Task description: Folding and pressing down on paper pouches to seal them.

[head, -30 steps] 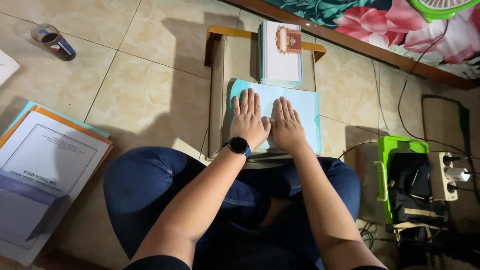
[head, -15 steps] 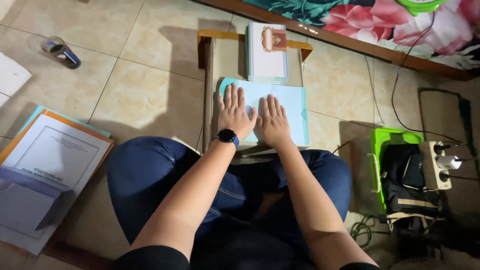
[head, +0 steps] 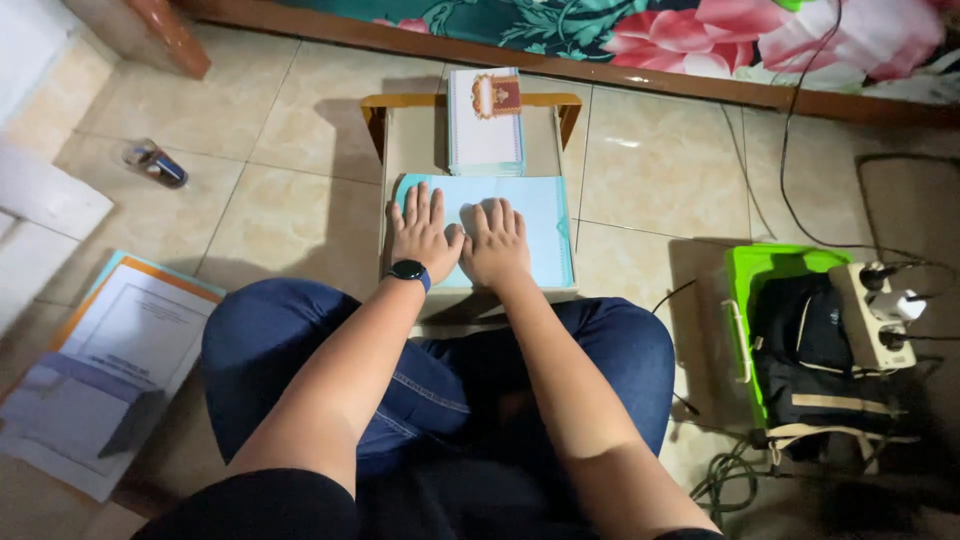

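Note:
My left hand [head: 424,234] and my right hand [head: 496,243] lie flat, side by side, palms down on a light blue paper sheet [head: 540,225]. The sheet rests on a small low wooden table [head: 400,140] in front of my crossed legs. My left wrist wears a dark watch [head: 408,270]. A white booklet stack [head: 484,125] with a brown and gold emblem on its cover lies at the table's far end, apart from both hands. Neither hand grips anything.
On the tiled floor to the left lie a stack of printed booklets [head: 100,370] and a small dark bottle [head: 155,165]. At the right are a green tray [head: 765,275] with a black bag [head: 815,350], a white power strip [head: 880,310] and cables. A floral bedspread [head: 700,30] runs along the top.
The view has shifted slightly. My hands stay flat on the blue sheet; the left hand's fingers have spread a little and the hands have slid slightly toward the sheet's left part.

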